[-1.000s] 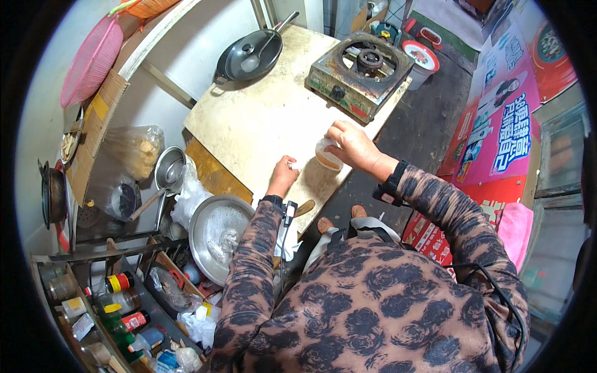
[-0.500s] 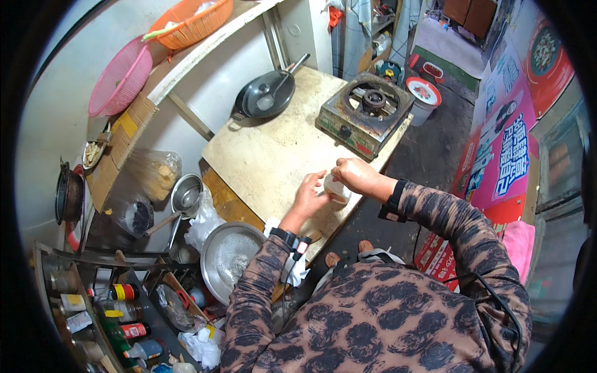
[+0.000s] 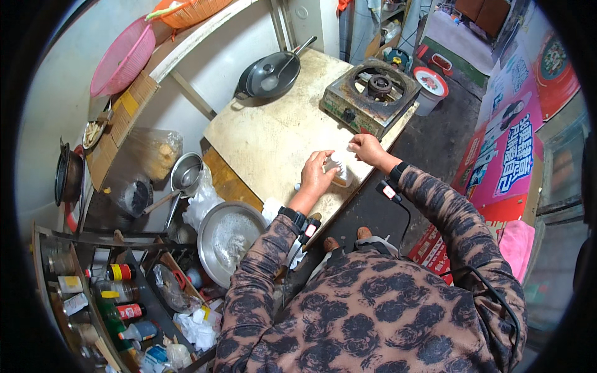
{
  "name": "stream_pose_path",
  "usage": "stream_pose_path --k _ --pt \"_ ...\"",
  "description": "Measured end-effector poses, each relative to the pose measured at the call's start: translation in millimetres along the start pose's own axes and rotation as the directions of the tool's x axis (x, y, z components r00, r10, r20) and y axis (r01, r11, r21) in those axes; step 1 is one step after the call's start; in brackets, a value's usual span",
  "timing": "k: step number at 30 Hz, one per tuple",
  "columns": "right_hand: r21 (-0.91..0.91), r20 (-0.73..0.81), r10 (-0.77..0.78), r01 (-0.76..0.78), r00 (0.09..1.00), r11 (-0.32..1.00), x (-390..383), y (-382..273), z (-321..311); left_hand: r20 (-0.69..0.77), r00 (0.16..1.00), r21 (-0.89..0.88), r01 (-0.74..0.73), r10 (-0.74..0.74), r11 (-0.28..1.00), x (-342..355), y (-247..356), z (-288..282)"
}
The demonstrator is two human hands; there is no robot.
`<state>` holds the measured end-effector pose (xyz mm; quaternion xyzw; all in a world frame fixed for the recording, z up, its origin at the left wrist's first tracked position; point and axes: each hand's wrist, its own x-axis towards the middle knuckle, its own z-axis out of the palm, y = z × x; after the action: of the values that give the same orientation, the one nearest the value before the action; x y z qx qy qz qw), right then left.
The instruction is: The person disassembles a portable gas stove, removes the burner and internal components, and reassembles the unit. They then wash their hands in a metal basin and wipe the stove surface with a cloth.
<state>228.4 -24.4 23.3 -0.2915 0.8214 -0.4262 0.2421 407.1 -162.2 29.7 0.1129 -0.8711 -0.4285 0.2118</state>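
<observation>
Close to the table's right edge, my left hand [image 3: 318,175] has its fingers round a small white container [image 3: 337,163], perhaps a jar or bottle. Glare on its surface keeps me from telling its exact kind. A short way to the right, my right hand [image 3: 369,151] hovers apart from the container, its thumb and fingers pinched together. Whatever is between those fingertips is too small to make out. Under both hands lies the pale, stained tabletop [image 3: 249,133].
Beyond my right hand a grimy gas stove [image 3: 371,96] sits at the table's corner. A dark wok [image 3: 268,76] with a lid and ladle is farther back. Left of me are a metal basin [image 3: 214,248] and a rack of bottles [image 3: 124,311]. A lidded bucket [image 3: 429,87] stands on the floor.
My right hand has lifted off the container and moved up and to the right. My left hand still holds the container, slightly farther forward. The view has shifted a little.
</observation>
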Motion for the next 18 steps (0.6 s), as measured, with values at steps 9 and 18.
stream_pose_path --k 9,18 --pt "-0.108 0.154 0.200 -0.185 0.968 0.977 16 106 34 0.133 0.987 -0.123 0.103 -0.087 0.987 -10 -38 -28" --pt "-0.518 0.335 -0.064 0.241 0.940 0.821 -34 48 -27 0.330 0.847 0.196 0.370 -0.417 0.908 -101 -96 -134"
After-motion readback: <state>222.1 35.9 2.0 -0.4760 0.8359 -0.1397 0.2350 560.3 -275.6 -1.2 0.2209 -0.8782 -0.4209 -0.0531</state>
